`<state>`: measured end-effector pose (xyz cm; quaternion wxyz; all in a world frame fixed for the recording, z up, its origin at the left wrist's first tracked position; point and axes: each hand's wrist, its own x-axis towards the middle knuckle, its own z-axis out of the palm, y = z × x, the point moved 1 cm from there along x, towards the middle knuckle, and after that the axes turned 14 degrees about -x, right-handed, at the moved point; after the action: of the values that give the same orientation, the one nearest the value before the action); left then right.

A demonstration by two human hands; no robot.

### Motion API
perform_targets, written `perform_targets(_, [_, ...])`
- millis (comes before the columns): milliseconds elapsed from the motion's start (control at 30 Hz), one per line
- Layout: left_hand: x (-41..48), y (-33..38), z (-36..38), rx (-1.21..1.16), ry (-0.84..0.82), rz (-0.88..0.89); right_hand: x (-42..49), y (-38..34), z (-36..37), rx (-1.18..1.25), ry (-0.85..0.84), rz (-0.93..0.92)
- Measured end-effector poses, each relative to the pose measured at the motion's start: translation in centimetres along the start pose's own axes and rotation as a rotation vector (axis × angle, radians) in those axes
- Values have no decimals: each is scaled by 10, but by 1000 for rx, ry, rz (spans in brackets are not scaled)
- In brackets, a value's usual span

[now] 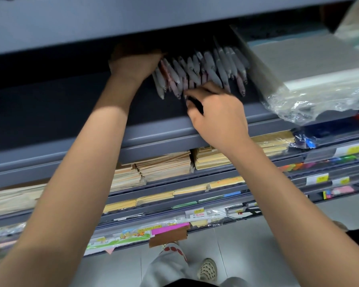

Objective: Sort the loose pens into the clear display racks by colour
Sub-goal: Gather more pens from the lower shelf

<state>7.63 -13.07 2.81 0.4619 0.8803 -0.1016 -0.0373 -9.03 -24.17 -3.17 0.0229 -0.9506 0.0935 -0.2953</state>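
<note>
Where the grey shelf (pixel 195 139) recedes under the shelf above, 2 bare hands work at a row of pens.

Item 1: pens (pixel 199 69). A fanned row of grey-bodied pens with a few pinkish ones among them, tips toward the camera, lying on the dark shelf floor in shadow. Exact count cannot be told through the blur.

Item 2: left hand (pixel 133 61). Reaches deep into the shelf at the left end of the row, back of the hand up, fingers curled against the leftmost pens. Whether it clasps any pen cannot be told; the fingertips are hidden in the dark.

Item 3: right hand (pixel 216 112). Sits at the front of the row, fingers closed around a black pen (pixel 195 102) that shows as a dark bar between thumb and fingers, fingertips touching the near tips of the grey pens.

Item 4: clear divider (pixel 255 67). A slanted transparent panel bounding the row on the right.

Item 5: plastic wrap (pixel 311 102). Crumpled clear film, right of the divider, over the shelf edge.

Item 6: envelopes (pixel 164 164). Stacks of brown and cream paper goods on the shelf below, with yellow price tags (pixel 319 179) further right.
</note>
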Motion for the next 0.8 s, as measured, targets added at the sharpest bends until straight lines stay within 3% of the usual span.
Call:
perform_targets(133, [-15,-6,4,94,-212,-47,0,5,-4,108,-3,163])
perform_targets(233, [-5,-2,1,85,-212,-55,-1,10,-6,237,9,320])
perform_targets(300, [-1,-1,-2,41,-225,-171,0,12,-8,298,16,376])
perform_targets(400, [-2,6,2,-8,-275,-308,3,11,-10,360,32,419])
perform_targets(567, [0,33,23,132,-407,-345,4,15,-9,407,24,476])
perform_targets(800, [-8,49,25,190,-400,-323,3,16,-10,407,20,462])
